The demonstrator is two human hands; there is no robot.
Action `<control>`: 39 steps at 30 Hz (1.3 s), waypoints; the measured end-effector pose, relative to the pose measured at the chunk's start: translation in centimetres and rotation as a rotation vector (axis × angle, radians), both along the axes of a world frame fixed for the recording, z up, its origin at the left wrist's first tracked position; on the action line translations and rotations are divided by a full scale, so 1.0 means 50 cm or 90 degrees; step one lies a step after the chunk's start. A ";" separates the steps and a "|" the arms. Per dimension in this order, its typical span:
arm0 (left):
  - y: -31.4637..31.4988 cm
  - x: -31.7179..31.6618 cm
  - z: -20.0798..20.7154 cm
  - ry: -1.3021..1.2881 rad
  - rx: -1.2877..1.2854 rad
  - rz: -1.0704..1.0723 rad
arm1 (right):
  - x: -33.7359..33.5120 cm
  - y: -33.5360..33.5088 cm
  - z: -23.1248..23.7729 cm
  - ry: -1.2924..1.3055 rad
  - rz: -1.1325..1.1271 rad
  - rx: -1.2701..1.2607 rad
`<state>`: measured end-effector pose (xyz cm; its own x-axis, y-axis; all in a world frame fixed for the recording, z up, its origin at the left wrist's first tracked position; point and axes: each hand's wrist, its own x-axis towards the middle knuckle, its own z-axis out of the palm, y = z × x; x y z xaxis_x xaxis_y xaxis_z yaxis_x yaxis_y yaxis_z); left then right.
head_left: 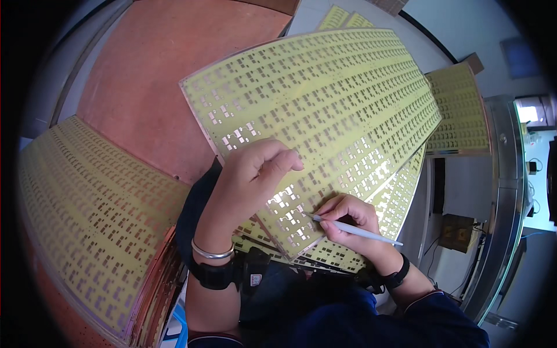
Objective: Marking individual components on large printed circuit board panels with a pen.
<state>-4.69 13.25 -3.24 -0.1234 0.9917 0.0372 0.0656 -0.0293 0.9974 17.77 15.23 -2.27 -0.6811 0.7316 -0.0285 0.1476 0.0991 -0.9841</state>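
A large yellow-green circuit board panel (325, 136), patterned with rows of small copper-coloured pads, lies tilted in front of me. My left hand (255, 174) rests on its near left part, fingers curled in; whatever they may hold is hidden. Between the thumb and fingers of my right hand (351, 217) is a slim white pen-shaped tool (365, 233). Its thin tip points left and meets or nearly meets the pads near the panel's close corner. From the picture I cannot tell whether it is a pen or a blade. More panels (342, 255) lie beneath this one.
A stack of similar panels (98, 232) stands at the left. Behind it is a reddish-brown board surface (168, 75). Another panel (458, 110) sits at the right, beside a metal-edged bench (505, 151). A brown box (456, 233) and cables are lower right.
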 end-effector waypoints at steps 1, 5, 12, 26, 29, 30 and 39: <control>-0.001 -0.005 0.004 0.024 -0.029 -0.034 | 0.000 0.000 0.000 -0.001 -0.001 -0.001; -0.002 -0.008 0.009 0.049 -0.059 -0.065 | 0.000 0.000 -0.001 -0.013 0.004 0.045; 0.001 0.004 -0.005 -0.014 0.006 0.005 | 0.001 -0.001 0.000 -0.027 -0.009 0.028; -0.003 -0.011 0.006 0.047 -0.059 -0.074 | 0.028 -0.011 0.008 0.018 0.043 0.009; -0.003 -0.011 0.004 0.042 -0.068 -0.076 | 0.028 -0.015 0.008 0.009 0.024 0.031; -0.002 -0.010 0.004 0.042 -0.068 -0.078 | 0.028 -0.013 0.007 0.007 0.024 0.032; -0.003 -0.010 0.005 0.043 -0.059 -0.070 | 0.030 -0.009 -0.004 0.002 0.039 0.082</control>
<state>-5.19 13.11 -3.01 -0.0141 0.9987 -0.0498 0.1334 0.0513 0.9897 19.28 14.78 -2.47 -0.7250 0.6856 0.0660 0.1335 0.2339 -0.9631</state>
